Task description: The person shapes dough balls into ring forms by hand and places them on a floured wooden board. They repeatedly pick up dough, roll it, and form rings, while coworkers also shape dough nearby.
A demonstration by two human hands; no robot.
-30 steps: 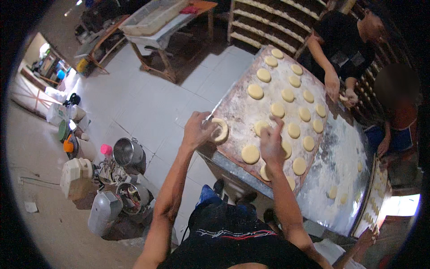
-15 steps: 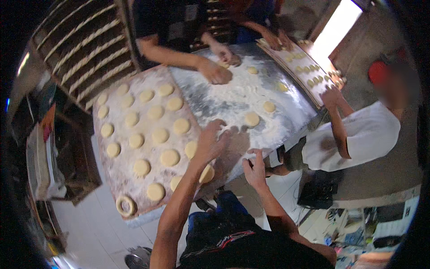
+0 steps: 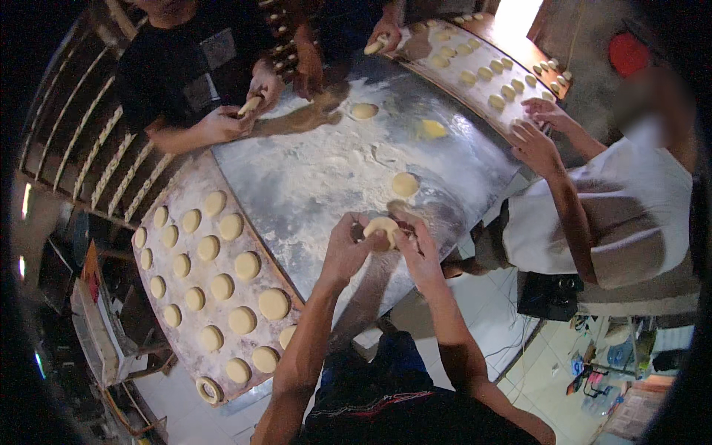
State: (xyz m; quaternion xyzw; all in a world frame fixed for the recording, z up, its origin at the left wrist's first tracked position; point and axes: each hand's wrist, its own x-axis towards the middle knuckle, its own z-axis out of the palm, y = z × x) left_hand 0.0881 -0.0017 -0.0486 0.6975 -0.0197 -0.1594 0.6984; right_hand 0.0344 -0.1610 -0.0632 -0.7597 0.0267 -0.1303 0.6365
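Note:
My left hand (image 3: 351,241) and my right hand (image 3: 411,241) are closed around a pale dough round (image 3: 381,227), thumbs pressing at its middle, above the floured metal table (image 3: 297,193). Another dough round (image 3: 405,184) lies just beyond my hands. To my left, a floured board (image 3: 178,215) carries several dough discs (image 3: 222,286) in loose rows, with one dough ring (image 3: 209,389) at its near corner.
One person in black (image 3: 185,81) holds dough across the table, beside another person's hand (image 3: 308,67). A co-worker in white (image 3: 586,222) reaches to a tray of small dough pieces (image 3: 497,84) at right. A rack (image 3: 78,156) stands behind the board.
The view has swung from the board toward the metal table. My hands left the ring at the board's corner and now hold another dough round over the table.

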